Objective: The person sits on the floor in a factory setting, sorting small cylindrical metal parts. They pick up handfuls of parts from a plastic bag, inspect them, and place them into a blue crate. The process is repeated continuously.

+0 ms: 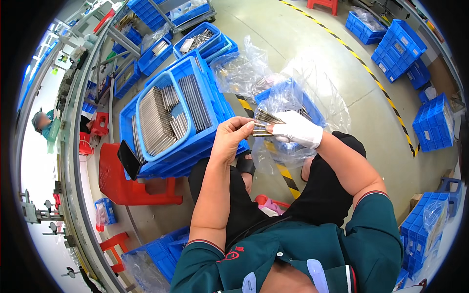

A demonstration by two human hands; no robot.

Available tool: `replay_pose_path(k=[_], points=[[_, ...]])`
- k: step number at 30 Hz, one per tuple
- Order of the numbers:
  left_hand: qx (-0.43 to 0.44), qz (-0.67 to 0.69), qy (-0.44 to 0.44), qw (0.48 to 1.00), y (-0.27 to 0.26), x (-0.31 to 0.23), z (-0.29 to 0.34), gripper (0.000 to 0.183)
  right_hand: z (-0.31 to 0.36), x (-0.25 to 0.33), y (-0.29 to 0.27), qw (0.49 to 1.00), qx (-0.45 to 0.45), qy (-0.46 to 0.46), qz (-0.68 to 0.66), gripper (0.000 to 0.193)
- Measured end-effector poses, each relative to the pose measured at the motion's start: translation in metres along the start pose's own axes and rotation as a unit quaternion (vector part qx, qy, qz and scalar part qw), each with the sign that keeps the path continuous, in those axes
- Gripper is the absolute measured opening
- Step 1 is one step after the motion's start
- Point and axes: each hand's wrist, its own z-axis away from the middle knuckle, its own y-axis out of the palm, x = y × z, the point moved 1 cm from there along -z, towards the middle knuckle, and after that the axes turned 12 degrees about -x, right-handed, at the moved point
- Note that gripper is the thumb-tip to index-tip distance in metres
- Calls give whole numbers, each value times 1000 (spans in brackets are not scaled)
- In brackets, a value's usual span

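A grey floor [303,39] spreads ahead of the left hand [232,137] and right hand [299,130], with black-and-yellow tape [287,175] running beneath them. Left of the left hand stands a stack of blue crates [183,165], and past its near side sits a red stool [121,178]. On the stack, a light-blue tray [181,100] carries tight rows of rods [154,122]. Just under and beyond the right hand, a smaller crate [315,110] also has rods in it. Clear plastic [327,90] drapes around this crate, so it looks likeliest to stand in the way and could snag fingers or metal there. More loose film [244,63] lies ahead of the left hand. A dark flat slab [128,160], perhaps a phone, props at the tray's near corner, farther left.

The right hand, in a white glove, closes around a small bunch of metal rods [266,116]; the bare left hand, thumb and finger nearly together, pinches at their left ends. The bunch fans out between the hands. The step in hand seems to be sorting or evening it; the next move likely calls for a steady right grip and light left fingertips.
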Motion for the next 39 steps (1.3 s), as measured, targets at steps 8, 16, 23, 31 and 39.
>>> replay_pose_path(k=[8, 16, 23, 31, 39], points=[[-125, 12, 81, 989, 5, -5, 5, 16, 2, 10, -11, 1000, 1, 19, -14, 26], [-80, -32, 95, 992, 12, -2, 7, 15, 4, 11, -3, 998, 11, 25, 50, 34], [-63, -45, 70, 995, 9, 1, 7, 19, -1, 6, 1, 995, 9, 12, 100, 36], [-26, -6, 43, 999, 5, -1, 6, 17, -3, 2, 0, 990, -8, -18, 137, 36], [-16, -88, 86, 992, 2, -1, 3, 16, -6, -1, -3, 972, -13, -86, 219, 40]])
